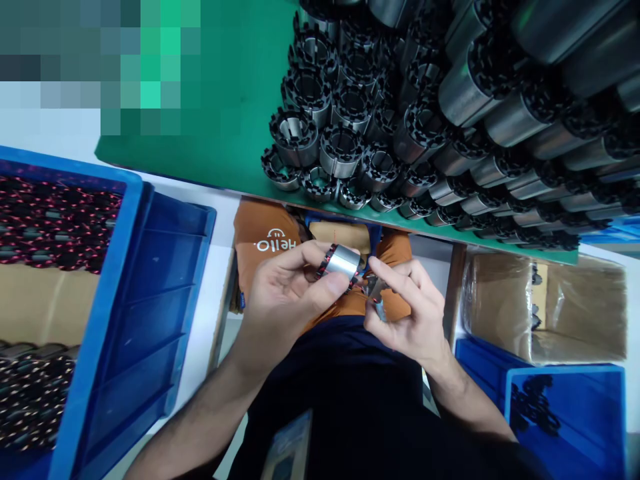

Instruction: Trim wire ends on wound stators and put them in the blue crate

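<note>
A silver cylinder (343, 261), black ends flecked red, tilts in the left hand (285, 290); a small metal piece (376, 288), partly hidden, sits in the right hand (413, 310).

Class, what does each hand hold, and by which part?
Left hand: a metal ring, thumb on its outer wall. Right hand: a small item; exactly where it is gripped is unclear.

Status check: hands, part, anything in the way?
Left hand gripping metal ring. Right hand holding small tool close by. Metal cylinders on green table, apart from both hands; no obstruction visible.
</note>
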